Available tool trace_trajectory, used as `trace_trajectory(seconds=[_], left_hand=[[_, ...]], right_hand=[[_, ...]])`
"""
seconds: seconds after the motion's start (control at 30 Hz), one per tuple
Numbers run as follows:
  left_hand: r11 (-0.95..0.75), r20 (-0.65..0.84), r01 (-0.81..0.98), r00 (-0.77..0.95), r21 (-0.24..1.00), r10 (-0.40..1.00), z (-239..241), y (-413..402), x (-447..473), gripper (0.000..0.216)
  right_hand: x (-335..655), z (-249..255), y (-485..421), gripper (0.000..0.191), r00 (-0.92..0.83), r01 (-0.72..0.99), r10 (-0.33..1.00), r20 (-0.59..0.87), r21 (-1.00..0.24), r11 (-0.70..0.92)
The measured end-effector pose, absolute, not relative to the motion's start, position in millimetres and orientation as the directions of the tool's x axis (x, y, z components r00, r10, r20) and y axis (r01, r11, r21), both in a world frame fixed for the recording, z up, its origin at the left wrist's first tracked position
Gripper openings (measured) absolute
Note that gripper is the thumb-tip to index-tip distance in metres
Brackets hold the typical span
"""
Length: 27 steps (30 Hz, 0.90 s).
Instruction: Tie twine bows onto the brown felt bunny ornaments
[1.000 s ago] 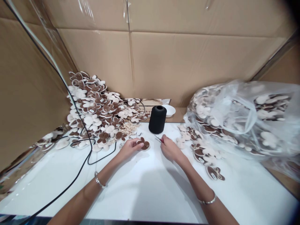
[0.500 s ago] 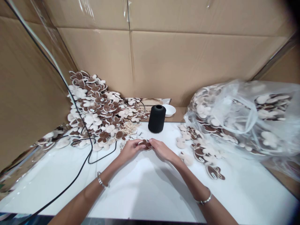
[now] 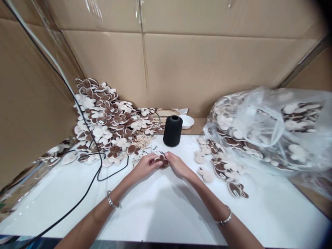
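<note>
A brown, petal-shaped plush piece with a pale edge [image 3: 163, 161] is held just above the white table, between my two hands. My left hand [image 3: 145, 166] is closed, pinching the piece's left side with thumb and fingers. On the other side, my right hand [image 3: 178, 165] is closed too, its fingers at the piece's right edge. A small dark pointed tool [image 3: 162, 152] sticks out from the right fingertips above the piece; most of it is hidden. Close behind the hands stands a black thread cone [image 3: 172, 131].
A tall heap of brown and white plush pieces [image 3: 103, 121] is at left, by loose cream cords [image 3: 144, 141]. A black cable [image 3: 89, 188] crosses the left side. At right are bow-tied pieces [image 3: 237, 190] and a full plastic bag [image 3: 269, 128]. A white bowl [image 3: 187, 122] sits behind the cone.
The brown piece has tilted so that more of its petals face me. A dark pointed tip now shows above it at my right fingers. Both hands stay in nearly the same place.
</note>
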<state>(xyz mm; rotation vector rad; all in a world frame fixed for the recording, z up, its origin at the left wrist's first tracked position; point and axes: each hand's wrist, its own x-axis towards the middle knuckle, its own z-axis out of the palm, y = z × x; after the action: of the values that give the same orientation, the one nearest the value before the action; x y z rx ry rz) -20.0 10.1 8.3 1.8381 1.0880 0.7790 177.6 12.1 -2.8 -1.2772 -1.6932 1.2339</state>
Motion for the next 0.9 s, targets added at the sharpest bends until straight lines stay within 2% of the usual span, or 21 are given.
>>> trace_trajectory(seconds=[0.07, 0.13, 0.2, 0.23, 0.3, 0.37, 0.47, 0.63, 0.8, 0.9], left_hand=[[-0.227, 0.014, 0.385, 0.483, 0.895, 0.875, 11.9, 13.2, -25.1, 0.029], [-0.098, -0.064, 0.293, 0.497, 0.951, 0.865, 19.3, 19.3, -34.0, 0.031], [0.031, -0.051, 0.054, 0.426, 0.998, 0.903, 30.2, 27.4, -46.5, 0.039], [0.055, -0.004, -0.128, 0.369, 0.990, 0.930, 36.1, 31.2, -53.4, 0.048], [0.084, 0.087, -0.406, 0.384, 0.910, 0.919, 45.6, 36.5, -66.1, 0.070], [0.171, 0.092, -0.490, 0.468, 0.855, 0.879, 49.3, 37.2, -73.9, 0.082], [0.281, 0.036, -0.445, 0.582, 0.850, 0.812, 45.1, 31.9, -73.5, 0.081], [0.295, -0.040, -0.316, 0.620, 0.902, 0.784, 33.6, 25.4, -61.6, 0.069], [0.202, -0.100, -0.104, 0.601, 0.974, 0.793, 35.4, 24.7, -52.0, 0.052], [0.067, -0.050, -0.011, 0.551, 0.998, 0.833, 52.6, 6.9, -42.0, 0.040]], right_hand=[[179.1, -5.5, 13.9, 0.049, -0.225, 0.331, 0.974, -0.036, -0.943, 0.042], [181.0, -9.6, 15.7, 0.051, -0.185, 0.318, 0.982, -0.034, -0.948, 0.027], [182.8, -14.0, 16.8, 0.052, -0.167, 0.296, 0.986, -0.019, -0.955, 0.032], [183.5, -15.8, 17.0, 0.052, -0.164, 0.288, 0.986, -0.008, -0.957, 0.040], [184.2, -18.6, 16.8, 0.053, -0.166, 0.282, 0.986, 0.013, -0.958, 0.060], [184.0, -20.2, 16.3, 0.053, -0.171, 0.278, 0.985, 0.025, -0.958, 0.072], [183.5, -19.5, 15.4, 0.053, -0.165, 0.276, 0.986, 0.007, -0.960, 0.053], [186.5, -6.2, 11.8, 0.045, -0.115, 0.336, 0.993, -0.022, -0.942, 0.019], [193.9, 11.0, 5.5, 0.032, -0.105, 0.554, 0.994, -0.017, -0.831, 0.044], [197.2, 13.0, 3.2, 0.025, -0.100, 0.696, 0.994, 0.036, -0.711, 0.096]])
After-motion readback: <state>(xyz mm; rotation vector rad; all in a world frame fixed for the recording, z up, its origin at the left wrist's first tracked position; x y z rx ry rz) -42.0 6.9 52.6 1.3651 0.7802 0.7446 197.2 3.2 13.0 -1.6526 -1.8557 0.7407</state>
